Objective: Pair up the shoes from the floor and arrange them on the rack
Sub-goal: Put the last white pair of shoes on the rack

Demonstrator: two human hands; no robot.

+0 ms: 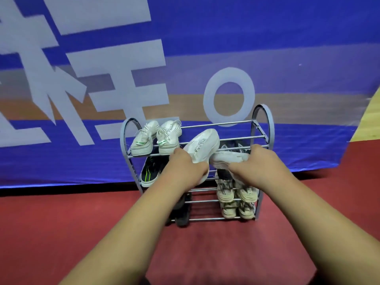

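Observation:
A grey metal shoe rack (265, 128) stands on the red floor against a blue banner. My left hand (185, 169) grips a white sneaker (202, 146) tilted sole-up over the top shelf's right half. My right hand (259, 163) holds a second white sneaker (228, 158) lying sideways beside the first, at the shelf's front bar. A white pair with green marks (156, 138) sits on the top shelf at the left. A black shoe with green stripes (149, 173) is on the middle shelf. A beige pair (236, 196) fills the lower right, and a dark shoe (182, 212) the lower left.
The blue banner with large pale letters (102, 79) hangs right behind the rack. Red floor (61, 233) stretches in front and to both sides. A strip of wooden floor (370, 124) shows at the far right.

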